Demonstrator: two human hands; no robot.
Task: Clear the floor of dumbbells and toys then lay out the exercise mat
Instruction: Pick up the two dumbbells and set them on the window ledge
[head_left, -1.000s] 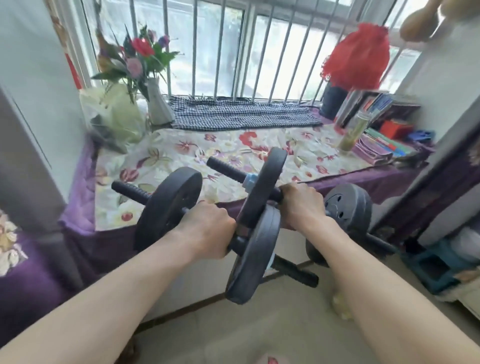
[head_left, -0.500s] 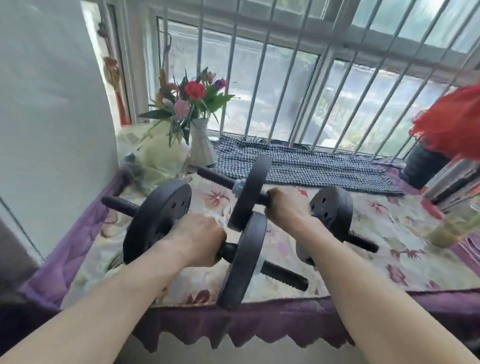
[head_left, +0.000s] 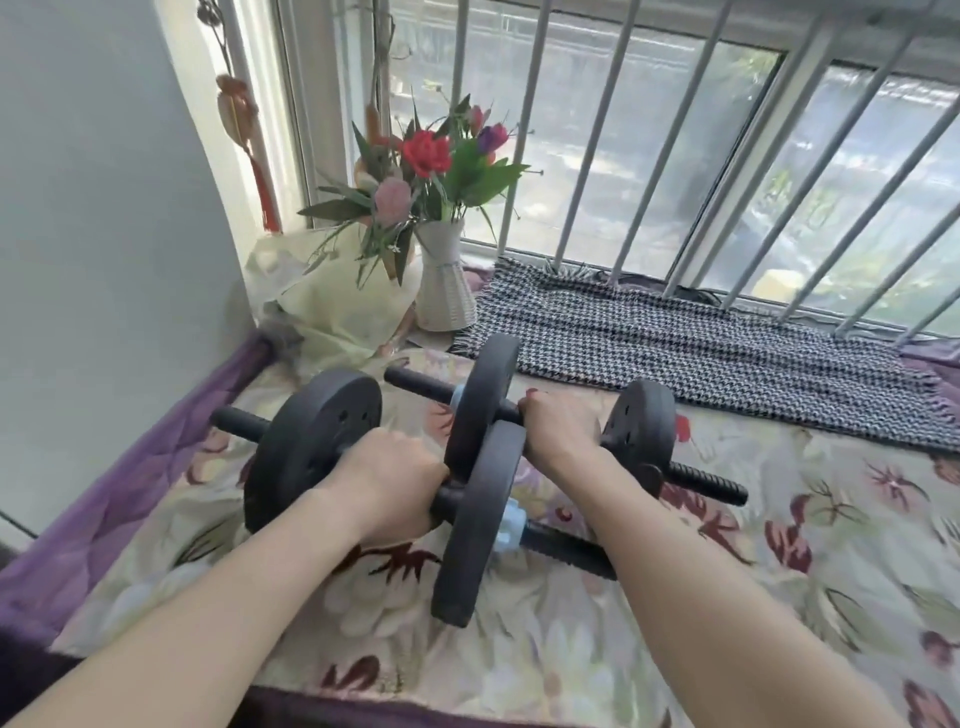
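Two black plate dumbbells are over a window ledge covered by a floral cloth (head_left: 779, 545). My left hand (head_left: 389, 488) is closed around the bar of the left dumbbell (head_left: 311, 447), between its two plates. My right hand (head_left: 558, 428) grips the bar of the right dumbbell (head_left: 641, 423), just behind and to the right of the other. The inner plates of the two dumbbells overlap in the middle. Whether the plates rest on the cloth or hang just above it I cannot tell. No toys or exercise mat are in view.
A white vase of flowers (head_left: 441, 280) and a pale wrapped bundle (head_left: 337, 306) stand at the back left of the ledge. A houndstooth cloth (head_left: 701, 343) lies along the barred window (head_left: 675, 156). A grey wall (head_left: 104, 234) closes the left side.
Both dumbbells have been carried up and forward from floor height to over the floral cloth on the ledge. The view has moved closer to the window.
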